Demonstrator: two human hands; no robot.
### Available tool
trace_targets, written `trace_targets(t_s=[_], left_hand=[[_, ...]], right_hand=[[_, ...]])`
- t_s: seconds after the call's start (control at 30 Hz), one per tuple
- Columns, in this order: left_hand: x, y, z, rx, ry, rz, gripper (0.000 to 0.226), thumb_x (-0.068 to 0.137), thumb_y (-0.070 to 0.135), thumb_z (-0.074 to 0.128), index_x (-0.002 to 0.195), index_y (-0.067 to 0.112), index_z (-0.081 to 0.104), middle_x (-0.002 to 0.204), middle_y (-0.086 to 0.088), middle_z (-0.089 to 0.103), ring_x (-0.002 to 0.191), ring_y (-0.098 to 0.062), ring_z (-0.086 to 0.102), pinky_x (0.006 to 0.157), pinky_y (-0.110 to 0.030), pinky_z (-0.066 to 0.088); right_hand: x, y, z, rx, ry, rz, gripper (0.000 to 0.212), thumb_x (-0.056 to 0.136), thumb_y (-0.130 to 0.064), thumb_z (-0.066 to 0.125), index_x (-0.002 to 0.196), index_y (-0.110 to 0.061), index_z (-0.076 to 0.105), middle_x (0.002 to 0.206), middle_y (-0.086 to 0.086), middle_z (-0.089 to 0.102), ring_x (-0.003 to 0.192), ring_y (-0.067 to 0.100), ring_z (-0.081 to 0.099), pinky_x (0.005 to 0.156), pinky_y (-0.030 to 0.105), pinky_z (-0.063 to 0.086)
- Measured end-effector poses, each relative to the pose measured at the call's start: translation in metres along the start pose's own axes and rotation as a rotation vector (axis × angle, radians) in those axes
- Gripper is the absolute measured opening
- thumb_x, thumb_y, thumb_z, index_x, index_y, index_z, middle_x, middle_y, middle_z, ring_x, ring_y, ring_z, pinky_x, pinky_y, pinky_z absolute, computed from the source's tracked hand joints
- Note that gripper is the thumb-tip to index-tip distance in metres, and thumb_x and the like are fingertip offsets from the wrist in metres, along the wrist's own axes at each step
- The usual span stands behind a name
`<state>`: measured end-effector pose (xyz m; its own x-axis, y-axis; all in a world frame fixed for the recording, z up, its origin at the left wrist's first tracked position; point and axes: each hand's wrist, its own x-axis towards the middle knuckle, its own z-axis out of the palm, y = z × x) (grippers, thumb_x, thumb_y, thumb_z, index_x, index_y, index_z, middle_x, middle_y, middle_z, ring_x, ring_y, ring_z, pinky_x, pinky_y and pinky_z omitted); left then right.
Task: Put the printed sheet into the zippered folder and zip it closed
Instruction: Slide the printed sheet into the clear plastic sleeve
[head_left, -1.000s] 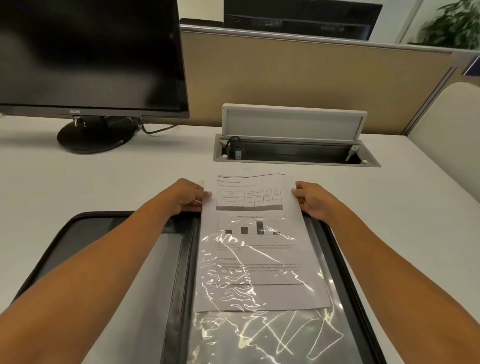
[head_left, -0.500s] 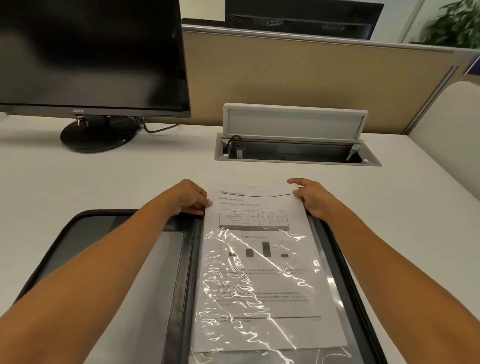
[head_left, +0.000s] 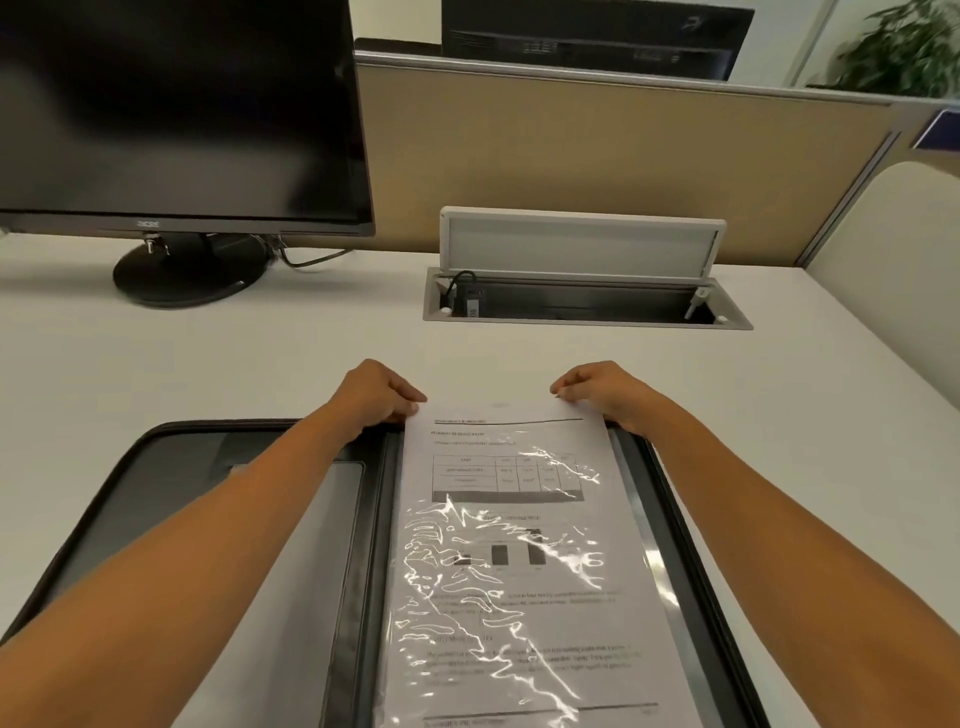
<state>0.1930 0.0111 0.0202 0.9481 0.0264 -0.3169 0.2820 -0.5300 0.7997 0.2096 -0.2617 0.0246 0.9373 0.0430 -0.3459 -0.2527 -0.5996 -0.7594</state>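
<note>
Head view: your left hand (head_left: 382, 395) has its fingers (head_left: 409, 401) curled onto the top-left corner of the printed sheet (head_left: 511, 519), and your right hand (head_left: 605, 392) pinches the top-right corner; the sheet lies mostly under the clear sleeve (head_left: 655, 564) on the right half of the open zippered folder (head_left: 675, 509), its top edge sticking out; the folder lies flat on the white counter (head_left: 234, 353); a dark monitor (head_left: 176, 114) stands far left.
</note>
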Motion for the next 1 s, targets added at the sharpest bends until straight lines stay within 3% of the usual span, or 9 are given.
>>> trace_targets(t_s=[0.17,0.3,0.37,0.47,0.57,0.73,0.87,1.0], left_hand=[[-0.02,-0.005,0.017,0.257,0.193,0.19,0.032,0.082,0.015,0.065,0.113,0.01,0.062,0.12,-0.011,0.061,0.108,-0.023,0.054,0.089,-0.027,0.038],[-0.057,-0.013,0.047,0.361,0.277,0.395,0.051,0.084,0.035,0.062,0.128,0.014,0.049,0.139,-0.008,0.045,0.13,-0.023,0.035,0.108,-0.034,0.024],[-0.074,-0.02,0.064,0.468,0.263,0.405,0.072,0.081,0.051,0.056,0.139,0.015,0.033,0.15,-0.005,0.029,0.14,-0.02,0.018,0.114,-0.038,0.007],[-0.092,-0.032,0.083,0.613,0.204,0.329,0.1,0.075,0.072,0.041,0.145,0.013,0.002,0.156,-0.005,0.0,0.143,-0.019,-0.008,0.11,-0.043,-0.013],[-0.097,-0.037,0.091,0.668,0.172,0.248,0.11,0.071,0.08,0.033,0.144,0.01,-0.011,0.155,-0.007,-0.013,0.142,-0.021,-0.016,0.11,-0.044,-0.013],[-0.096,-0.037,0.093,0.705,0.207,0.231,0.114,0.068,0.083,0.028,0.143,0.008,-0.011,0.155,-0.009,-0.013,0.142,-0.022,-0.015,0.113,-0.046,-0.009],[-0.095,-0.036,0.096,0.709,0.216,0.235,0.114,0.067,0.084,0.026,0.144,0.008,-0.01,0.155,-0.008,-0.011,0.142,-0.021,-0.015,0.113,-0.048,-0.009],[-0.094,-0.036,0.098,0.731,0.221,0.221,0.115,0.066,0.085,0.026,0.144,0.008,-0.01,0.156,-0.008,-0.01,0.142,-0.022,-0.015,0.113,-0.048,-0.01]], right_hand=[[-0.005,-0.018,0.012,-0.322,-0.058,-0.204,0.016,0.084,-0.014,0.064,0.099,-0.01,0.066,0.106,0.008,0.064,0.087,0.015,0.054,0.076,0.023,0.04],[-0.007,-0.031,0.021,-0.442,-0.057,-0.269,0.023,0.085,-0.021,0.062,0.104,-0.009,0.065,0.111,0.01,0.065,0.089,0.015,0.053,0.08,0.022,0.041],[-0.008,-0.034,0.026,-0.485,-0.046,-0.284,0.027,0.086,-0.025,0.061,0.108,-0.009,0.064,0.113,0.011,0.064,0.089,0.016,0.052,0.081,0.023,0.041],[-0.011,-0.035,0.035,-0.518,-0.035,-0.276,0.032,0.088,-0.03,0.058,0.11,-0.008,0.063,0.113,0.012,0.065,0.087,0.018,0.053,0.08,0.026,0.042],[-0.016,-0.032,0.044,-0.505,-0.056,-0.249,0.035,0.089,-0.035,0.054,0.102,-0.005,0.066,0.106,0.014,0.068,0.082,0.021,0.056,0.074,0.026,0.041],[-0.029,-0.025,0.056,-0.483,-0.005,-0.254,0.05,0.09,-0.048,0.046,0.086,-0.002,0.068,0.088,0.016,0.069,0.07,0.02,0.054,0.068,0.028,0.041],[-0.039,-0.022,0.059,-0.49,-0.01,-0.256,0.054,0.09,-0.052,0.042,0.085,-0.004,0.067,0.077,0.004,0.062,0.064,0.014,0.051,0.068,0.028,0.041],[-0.046,-0.022,0.06,-0.47,-0.072,-0.228,0.052,0.089,-0.051,0.044,0.078,-0.005,0.065,0.065,-0.002,0.056,0.058,0.011,0.048,0.058,0.021,0.036]])
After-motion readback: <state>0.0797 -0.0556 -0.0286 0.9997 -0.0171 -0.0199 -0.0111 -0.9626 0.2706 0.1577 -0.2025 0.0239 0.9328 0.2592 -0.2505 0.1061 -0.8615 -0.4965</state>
